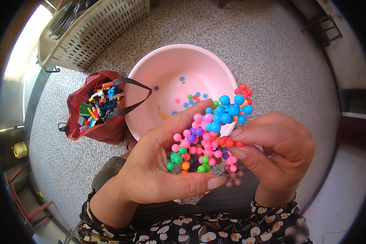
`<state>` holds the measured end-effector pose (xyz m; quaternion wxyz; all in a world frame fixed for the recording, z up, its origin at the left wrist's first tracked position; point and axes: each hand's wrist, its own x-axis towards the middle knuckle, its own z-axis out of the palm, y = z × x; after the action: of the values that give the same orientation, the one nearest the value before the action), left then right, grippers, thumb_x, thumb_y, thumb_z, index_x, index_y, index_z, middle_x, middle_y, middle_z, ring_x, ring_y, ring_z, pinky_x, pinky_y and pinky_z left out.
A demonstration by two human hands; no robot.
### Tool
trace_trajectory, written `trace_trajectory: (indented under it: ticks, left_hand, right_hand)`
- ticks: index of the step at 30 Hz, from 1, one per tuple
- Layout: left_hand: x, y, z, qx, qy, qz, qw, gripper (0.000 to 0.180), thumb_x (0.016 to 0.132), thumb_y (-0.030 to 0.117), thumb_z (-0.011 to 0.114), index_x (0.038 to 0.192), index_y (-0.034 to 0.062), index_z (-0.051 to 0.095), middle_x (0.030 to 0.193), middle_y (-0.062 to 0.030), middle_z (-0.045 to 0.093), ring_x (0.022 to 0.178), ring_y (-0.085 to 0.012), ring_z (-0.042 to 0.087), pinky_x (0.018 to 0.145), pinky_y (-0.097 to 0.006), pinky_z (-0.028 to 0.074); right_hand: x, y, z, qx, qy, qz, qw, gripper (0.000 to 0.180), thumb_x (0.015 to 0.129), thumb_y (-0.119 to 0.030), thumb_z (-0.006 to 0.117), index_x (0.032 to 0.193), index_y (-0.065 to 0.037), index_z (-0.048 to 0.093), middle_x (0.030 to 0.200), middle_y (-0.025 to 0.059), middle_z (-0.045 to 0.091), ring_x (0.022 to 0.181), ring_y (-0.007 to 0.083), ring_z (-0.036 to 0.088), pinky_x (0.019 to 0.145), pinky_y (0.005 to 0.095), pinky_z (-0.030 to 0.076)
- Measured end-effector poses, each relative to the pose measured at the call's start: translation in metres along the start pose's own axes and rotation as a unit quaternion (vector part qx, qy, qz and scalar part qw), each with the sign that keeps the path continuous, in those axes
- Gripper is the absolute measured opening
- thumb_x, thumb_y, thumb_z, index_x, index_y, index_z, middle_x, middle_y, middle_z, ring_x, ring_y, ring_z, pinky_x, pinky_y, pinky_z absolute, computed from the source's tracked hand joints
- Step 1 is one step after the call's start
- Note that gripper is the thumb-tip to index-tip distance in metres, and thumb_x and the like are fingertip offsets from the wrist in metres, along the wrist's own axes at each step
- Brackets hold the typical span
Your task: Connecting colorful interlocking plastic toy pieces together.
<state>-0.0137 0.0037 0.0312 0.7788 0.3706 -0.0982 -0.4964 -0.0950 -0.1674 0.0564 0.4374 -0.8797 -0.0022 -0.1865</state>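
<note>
In my left hand [154, 162] is a cluster of joined ball-tipped building pieces [207, 144], its fingers curled round the side and underneath. Pink, blue, green, purple, orange and dark brownish knobs stick out in all directions. Thumb and forefinger of my right hand [272, 150] pinch a red ball-tipped piece [229, 142] at the cluster's right side. That red piece touches the cluster; whether it is locked in, I cannot tell. Beyond the hands, a pink basin [150, 67] stands on the floor with several small loose pieces [187, 99] on its bottom.
Left of the basin sits a red bag [118, 130] with dark handles, full of mixed plastic toy parts [99, 103]. A cream perforated basket [93, 38] stands at the back left. Speckled floor [272, 61] surrounds the basin. A yellow container [20, 149] is at the far left.
</note>
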Motion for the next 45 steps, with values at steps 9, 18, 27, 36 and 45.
trace_trajectory:
  ticks: [9, 18, 27, 36, 45]
  left_hand:
    - [-0.001, -0.002, -0.004, 0.022, -0.001, -0.008, 1.000, 0.079, 0.056, -0.011, 0.073, 0.126, -0.0087, 0.037, 0.120, -0.0204, 0.051, 0.110, -0.0251, 0.052, 0.096, -0.037, 0.039]
    - [-0.002, -0.007, -0.007, 0.008, -0.034, 0.036, 0.999, 0.080, 0.056, -0.015, 0.072, 0.127, -0.0043, 0.038, 0.121, -0.0218, 0.050, 0.111, -0.0268, 0.052, 0.095, -0.039, 0.041]
    - [-0.001, -0.008, -0.010, 0.028, -0.038, 0.031, 0.998, 0.080, 0.056, -0.014, 0.073, 0.127, -0.0038, 0.038, 0.121, -0.0213, 0.050, 0.111, -0.0267, 0.052, 0.095, -0.039, 0.042]
    - [0.000, -0.005, -0.008, 0.034, -0.010, -0.030, 0.999, 0.076, 0.058, -0.013, 0.071, 0.126, -0.0050, 0.039, 0.121, -0.0186, 0.051, 0.110, -0.0235, 0.052, 0.095, -0.036, 0.040]
    - [0.002, -0.003, -0.003, 0.055, 0.030, -0.081, 0.995, 0.075, 0.057, -0.014, 0.068, 0.126, -0.0048, 0.039, 0.121, -0.0176, 0.052, 0.109, -0.0229, 0.053, 0.095, -0.035, 0.040]
  right_hand:
    - [-0.001, 0.002, -0.002, -0.017, -0.027, -0.015, 0.999, 0.016, 0.061, -0.006, 0.073, 0.076, -0.003, 0.066, 0.066, 0.0083, 0.062, 0.060, 0.0170, 0.060, 0.052, 0.0239, 0.045]
    - [-0.001, 0.004, -0.002, -0.058, -0.038, -0.075, 0.995, 0.017, 0.061, -0.009, 0.072, 0.077, -0.004, 0.067, 0.066, 0.0075, 0.063, 0.054, 0.0174, 0.058, 0.049, 0.0251, 0.043]
    - [-0.003, -0.007, 0.004, -0.069, -0.011, -0.013, 0.997, 0.013, 0.063, -0.007, 0.071, 0.073, -0.003, 0.065, 0.062, 0.0063, 0.063, 0.049, 0.0154, 0.056, 0.046, 0.0244, 0.040]
    - [-0.002, -0.009, 0.001, -0.049, -0.065, 0.021, 0.996, 0.010, 0.064, 0.001, 0.068, 0.073, -0.001, 0.063, 0.058, 0.0100, 0.062, 0.046, 0.0146, 0.059, 0.043, 0.0218, 0.044]
    - [-0.001, -0.015, -0.001, -0.033, -0.104, 0.084, 0.990, 0.011, 0.066, 0.009, 0.064, 0.075, 0.003, 0.062, 0.059, 0.0103, 0.061, 0.047, 0.0119, 0.060, 0.041, 0.0199, 0.045]
